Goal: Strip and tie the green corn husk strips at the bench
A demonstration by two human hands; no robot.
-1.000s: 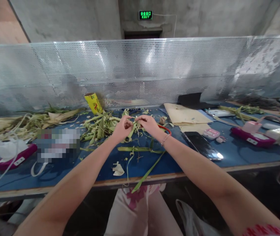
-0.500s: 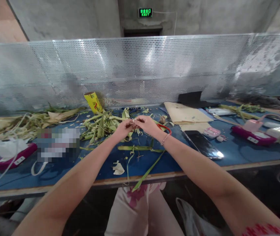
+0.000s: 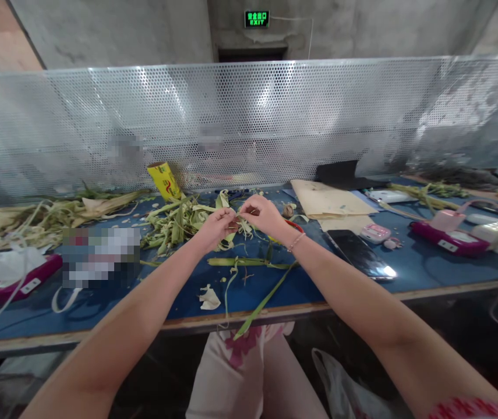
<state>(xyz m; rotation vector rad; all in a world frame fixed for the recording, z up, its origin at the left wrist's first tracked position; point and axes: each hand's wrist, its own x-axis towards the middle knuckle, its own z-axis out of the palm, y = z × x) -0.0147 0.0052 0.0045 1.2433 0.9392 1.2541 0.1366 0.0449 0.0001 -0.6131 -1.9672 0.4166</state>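
Over the blue tabletop (image 3: 187,297), my left hand (image 3: 219,226) is closed in a pinch on something too small to make out. My right hand (image 3: 262,215) faces it, thumb and fingers pinched together, and what lies between them is hidden. A narrow gap separates the fingertips of the two hands. Beside and behind my left hand lies a heap of green and pale plant strips (image 3: 179,227). Nearer the table's front edge are a green stalk (image 3: 231,262), a long green leaf (image 3: 260,305) and a pale scrap (image 3: 209,298). A red and yellow loop is partly hidden behind my right wrist.
A yellow box (image 3: 164,180) leans near the perforated metal screen (image 3: 318,116). At right are brown paper (image 3: 331,199), a phone (image 3: 359,254), a pink case (image 3: 375,233) and a purple power strip (image 3: 449,240). Another purple strip (image 3: 25,279) and dry husks (image 3: 60,212) lie left.
My hands have moved slightly apart; my left hand has shifted left and turned a little, and my right hand's fingers are more curled. The whole view has shifted slightly.
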